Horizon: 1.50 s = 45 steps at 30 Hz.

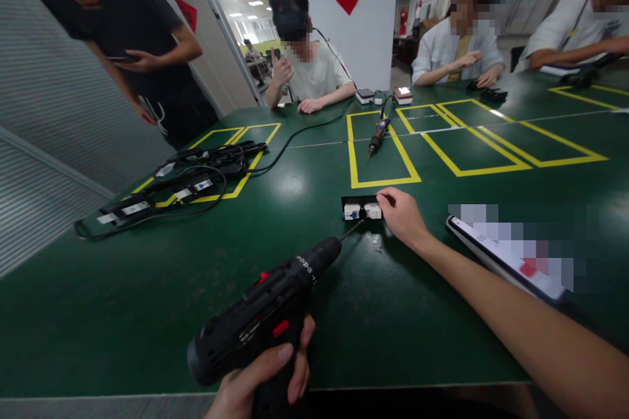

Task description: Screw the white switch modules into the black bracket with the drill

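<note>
My left hand is wrapped round the handle of a black cordless drill with red buttons. The drill's long thin bit points up and to the right. Its tip is at the lower edge of a small black plate with two white blocks, one with a blue spot; whether it touches cannot be made out. My right hand pinches that plate by its right end and holds it upright at the table top. The undersides of the plate and of my right fingers are hidden.
Right of my right arm lies a tablet-like device. At the left are black strips with cables. A corded tool lies in a yellow-taped rectangle on the green table. Several people are around the table.
</note>
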Tool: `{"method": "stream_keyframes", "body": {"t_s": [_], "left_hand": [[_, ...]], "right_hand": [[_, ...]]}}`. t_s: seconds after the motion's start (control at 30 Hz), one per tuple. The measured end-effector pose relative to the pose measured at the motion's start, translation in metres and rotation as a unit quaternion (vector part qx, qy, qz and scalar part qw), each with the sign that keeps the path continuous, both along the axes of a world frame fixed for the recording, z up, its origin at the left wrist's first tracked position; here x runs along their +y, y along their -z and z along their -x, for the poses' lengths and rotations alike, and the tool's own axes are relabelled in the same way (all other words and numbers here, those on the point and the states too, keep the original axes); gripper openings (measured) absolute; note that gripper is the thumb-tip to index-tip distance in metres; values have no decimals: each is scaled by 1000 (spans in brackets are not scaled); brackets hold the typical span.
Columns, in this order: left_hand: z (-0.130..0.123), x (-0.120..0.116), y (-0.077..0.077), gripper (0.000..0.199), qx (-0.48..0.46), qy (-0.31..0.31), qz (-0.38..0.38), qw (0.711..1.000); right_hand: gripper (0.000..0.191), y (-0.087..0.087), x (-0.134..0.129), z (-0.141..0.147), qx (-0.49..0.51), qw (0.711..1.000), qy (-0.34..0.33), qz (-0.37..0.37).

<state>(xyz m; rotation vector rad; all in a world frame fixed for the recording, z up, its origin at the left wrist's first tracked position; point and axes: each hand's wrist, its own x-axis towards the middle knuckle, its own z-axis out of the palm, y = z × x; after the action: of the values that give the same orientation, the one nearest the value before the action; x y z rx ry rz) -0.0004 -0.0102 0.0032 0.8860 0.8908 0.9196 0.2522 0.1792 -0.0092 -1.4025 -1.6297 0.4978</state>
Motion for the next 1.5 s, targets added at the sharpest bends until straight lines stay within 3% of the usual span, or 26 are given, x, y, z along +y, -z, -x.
{"method": "stream_keyframes", "body": {"t_s": [1.5], "left_hand": [[-5, 0, -4, 23, 8, -25, 3, 1000]], "right_hand": [[22, 3, 2, 0, 1, 1000, -5, -6]]}}
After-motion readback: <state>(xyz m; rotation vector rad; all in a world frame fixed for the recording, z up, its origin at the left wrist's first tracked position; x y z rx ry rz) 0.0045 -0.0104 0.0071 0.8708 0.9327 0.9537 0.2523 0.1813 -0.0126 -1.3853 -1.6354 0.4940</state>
